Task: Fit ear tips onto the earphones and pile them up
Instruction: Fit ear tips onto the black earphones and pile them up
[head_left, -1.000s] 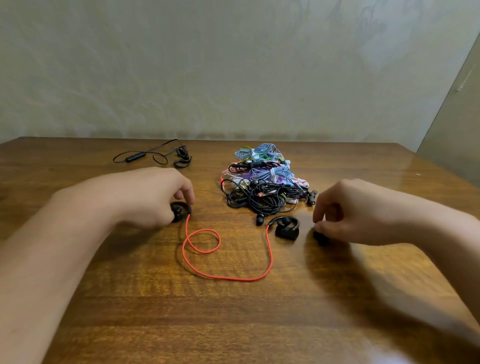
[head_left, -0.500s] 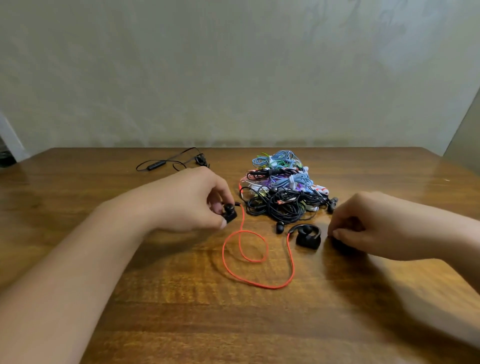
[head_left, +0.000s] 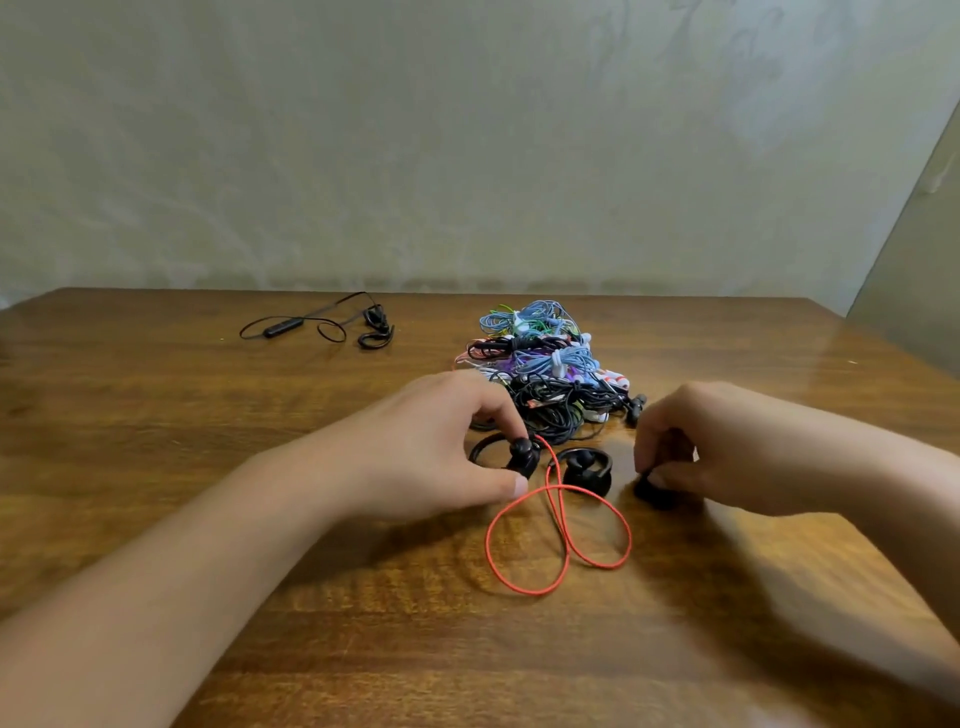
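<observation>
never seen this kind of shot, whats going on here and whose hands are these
No machine here: a camera worn on a person's head looks down at their own hands over a wooden table. The left hand pinches one black earbud of the red-corded earphones; the other earbud lies beside it. The right hand pinches a small dark piece, likely an ear tip. Behind lies a pile of earphones, and a separate black set far left.
</observation>
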